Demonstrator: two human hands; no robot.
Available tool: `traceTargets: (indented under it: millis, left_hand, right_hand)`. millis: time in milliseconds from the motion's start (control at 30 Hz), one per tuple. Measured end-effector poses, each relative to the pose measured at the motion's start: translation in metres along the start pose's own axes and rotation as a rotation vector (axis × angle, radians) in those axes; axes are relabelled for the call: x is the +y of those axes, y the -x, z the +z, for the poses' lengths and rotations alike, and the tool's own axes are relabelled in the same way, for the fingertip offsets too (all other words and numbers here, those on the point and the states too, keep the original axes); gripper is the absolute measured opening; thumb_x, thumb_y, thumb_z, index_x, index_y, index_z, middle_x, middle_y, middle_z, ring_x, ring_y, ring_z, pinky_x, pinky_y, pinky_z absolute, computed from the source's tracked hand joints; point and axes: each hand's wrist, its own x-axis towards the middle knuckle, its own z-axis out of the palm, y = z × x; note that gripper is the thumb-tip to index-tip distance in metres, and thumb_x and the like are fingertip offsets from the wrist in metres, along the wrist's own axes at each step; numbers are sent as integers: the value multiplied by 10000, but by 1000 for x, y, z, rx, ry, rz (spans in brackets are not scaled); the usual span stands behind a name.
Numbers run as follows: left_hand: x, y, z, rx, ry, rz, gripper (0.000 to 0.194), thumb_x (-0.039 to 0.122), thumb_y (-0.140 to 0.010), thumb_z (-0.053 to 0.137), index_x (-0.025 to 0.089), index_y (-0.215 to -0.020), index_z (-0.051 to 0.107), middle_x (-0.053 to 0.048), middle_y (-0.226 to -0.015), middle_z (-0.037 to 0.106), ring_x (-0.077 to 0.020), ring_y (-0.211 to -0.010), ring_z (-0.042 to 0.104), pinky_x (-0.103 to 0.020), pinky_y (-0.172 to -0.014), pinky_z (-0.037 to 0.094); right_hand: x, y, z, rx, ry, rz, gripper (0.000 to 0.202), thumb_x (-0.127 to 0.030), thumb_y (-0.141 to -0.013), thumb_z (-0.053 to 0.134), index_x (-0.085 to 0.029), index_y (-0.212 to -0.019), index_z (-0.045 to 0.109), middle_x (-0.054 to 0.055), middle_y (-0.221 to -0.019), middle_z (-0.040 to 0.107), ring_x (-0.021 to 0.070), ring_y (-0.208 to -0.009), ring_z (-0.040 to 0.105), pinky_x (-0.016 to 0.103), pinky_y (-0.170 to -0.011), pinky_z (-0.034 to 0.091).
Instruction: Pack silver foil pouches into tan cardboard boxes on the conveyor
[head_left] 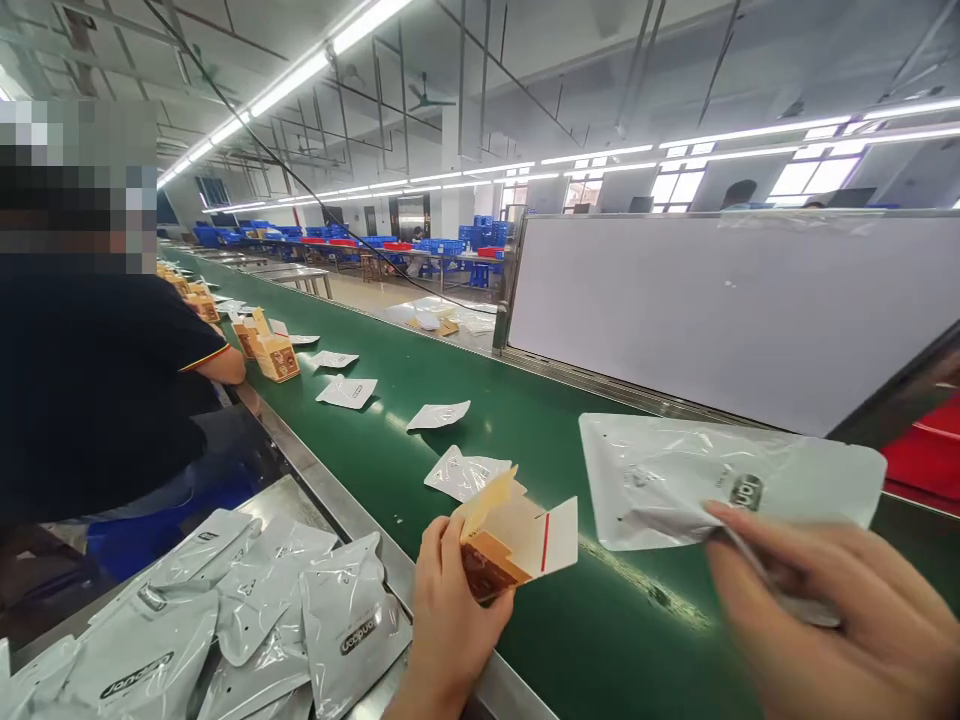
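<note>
My left hand [450,620] is wrapped round a small brown and cream carton [499,550] at the belt's near edge. The carton's flaps stand open, and one white flap carries a red stripe. Between thumb and fingers of my right hand [832,610], a flat white pouch [660,480] with a dark printed label is pinched, up over the belt to the right of the carton. Just behind the carton, a similar white pouch [465,473] lies on the green conveyor belt [525,400].
Many white pouches [255,600] are heaped on a metal surface at the lower left. More pouches [349,392] and open cartons [271,352] sit along the belt. A person [97,380] in a dark shirt is at the left. A white panel [712,310] borders the far side.
</note>
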Motion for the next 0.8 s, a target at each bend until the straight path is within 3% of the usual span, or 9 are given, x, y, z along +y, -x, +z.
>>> traceTargets:
  millis: [100, 200, 300, 433, 500, 633, 733, 800]
  left_hand:
    - [0, 24, 20, 111, 0, -26, 639, 322, -687, 676, 190, -1244, 391, -158, -1322, 465, -326, -1210, 485, -506, -944, 485]
    - [6, 33, 30, 146, 92, -103, 662, 364, -686, 693, 169, -1238, 382, -188, -1378, 435, -336, -1245, 470, -505, -966, 473]
    - [12, 36, 29, 57, 194, -249, 732, 314, -653, 711, 175, -1273, 348, -187, -1424, 390, -329, -1264, 460, -485, -980, 465]
    - [10, 36, 17, -89, 310, -297, 775, 276, -633, 713, 193, -1302, 329, -153, -1395, 422, -307, -1284, 432, -485, -1034, 405]
    - [5, 29, 8, -168, 397, -298, 801, 273, -622, 721, 201, -1310, 317, -133, -1356, 450, -291, -1287, 418, -481, -1063, 364]
    - [-2, 8, -8, -393, 634, -254, 1057, 143, -506, 756, 243, -1389, 184, -112, -1462, 319, -288, -1384, 250, -479, -1142, 212]
    - [5, 2, -7, -555, 741, -195, 901, 100, -559, 692, 242, -1336, 258, -83, -1347, 462, -256, -1282, 408, -432, -1095, 309]
    - [14, 7, -2, -536, 747, -185, 697, 128, -609, 666, 224, -1221, 349, -54, -1186, 555, -218, -1119, 533, -376, -990, 422]
  right_hand:
    - [-26, 16, 8, -22, -82, -322, 210, -17, -778, 628, -199, -878, 661, -31, -645, 528, 83, -565, 478, 209, -546, 390]
    - [-37, 37, 20, -194, -142, -339, 198, -16, -845, 515, -161, -815, 646, -6, -615, 493, 108, -569, 456, 228, -528, 384]
    - [-38, 53, 22, -370, -167, -351, 314, -1, -836, 418, -163, -652, 614, 34, -643, 497, 133, -608, 464, 233, -520, 394]
    - [-28, 59, 16, -609, -197, -427, 334, 59, -686, 342, -162, -492, 501, 117, -935, 617, 174, -787, 553, 255, -603, 479]
    - [-21, 56, 13, -725, -236, -448, 304, 55, -649, 344, -164, -509, 501, 92, -869, 632, 158, -692, 531, 255, -556, 462]
    - [-14, 37, 6, -906, -294, -438, 271, 38, -651, 366, -174, -576, 518, 29, -657, 570, 145, -596, 464, 260, -522, 404]
    - [-16, 20, -7, -1004, -238, -440, 279, 40, -660, 366, -191, -617, 517, 3, -590, 533, 146, -584, 460, 257, -507, 387]
    - [-18, 12, -19, -959, -191, -483, 310, 30, -725, 357, -202, -710, 561, 12, -687, 599, 161, -687, 531, 262, -574, 445]
